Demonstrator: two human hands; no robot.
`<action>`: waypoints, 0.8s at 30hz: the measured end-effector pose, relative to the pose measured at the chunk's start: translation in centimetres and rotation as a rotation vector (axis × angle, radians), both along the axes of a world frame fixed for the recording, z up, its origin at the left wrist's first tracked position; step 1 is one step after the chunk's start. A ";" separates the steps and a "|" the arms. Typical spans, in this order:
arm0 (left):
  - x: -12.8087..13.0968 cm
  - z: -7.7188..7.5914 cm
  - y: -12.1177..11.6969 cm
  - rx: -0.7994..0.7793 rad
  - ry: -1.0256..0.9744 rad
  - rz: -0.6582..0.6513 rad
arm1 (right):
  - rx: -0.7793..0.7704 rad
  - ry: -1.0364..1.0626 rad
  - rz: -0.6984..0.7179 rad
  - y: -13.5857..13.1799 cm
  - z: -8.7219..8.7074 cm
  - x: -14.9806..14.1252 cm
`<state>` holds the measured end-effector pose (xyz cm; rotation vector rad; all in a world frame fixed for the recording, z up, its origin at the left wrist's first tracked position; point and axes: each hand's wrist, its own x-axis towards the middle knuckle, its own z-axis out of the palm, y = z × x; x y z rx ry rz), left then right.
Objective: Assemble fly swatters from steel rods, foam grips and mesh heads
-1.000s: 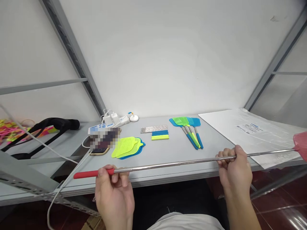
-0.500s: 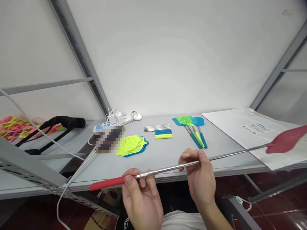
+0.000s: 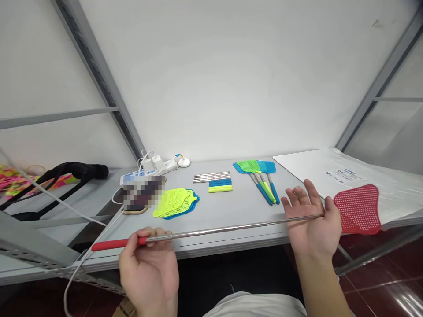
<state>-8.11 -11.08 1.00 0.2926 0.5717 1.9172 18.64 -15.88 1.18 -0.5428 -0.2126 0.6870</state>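
Observation:
A red fly swatter with a long steel telescopic rod stretches level across my view, just above the table's front edge. My left hand pinches it where the red grip meets the rod. At the other end, my right hand is palm up, its thumb over the rod near the perforated red head; its other fingers are spread. Beyond the hands lie yellow and blue swatter heads, a row of steel rods, blue and yellow grips, and several assembled swatters.
A power strip with plugs and white cables stands at the back left, behind a blurred phone-like object. A white packet covers the table's right side. Metal shelf posts frame the left; a black curved frame lies there.
My hands have moved apart, the left one leftward and the right one rightward along the rod toward the head. The swatter has turned so its head faces me. The right fingers have spread.

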 end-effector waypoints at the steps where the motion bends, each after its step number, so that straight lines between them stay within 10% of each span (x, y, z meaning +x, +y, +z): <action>1: -0.6 0.2 0.3 -0.004 -0.022 -0.006 | 0.002 -0.034 0.000 0.1 -0.1 -0.2; 11: -2.4 0.5 2.1 0.188 -0.289 -0.116 | -0.028 -0.136 -0.008 1.3 -0.8 -3.6; 17: 2.5 1.7 -0.8 0.124 -0.253 -0.236 | -0.029 -0.187 0.296 1.2 -0.7 -10.7; 24: -1.3 1.2 -0.2 0.156 -0.329 -0.204 | 0.029 -0.457 0.571 -0.1 -2.8 -9.4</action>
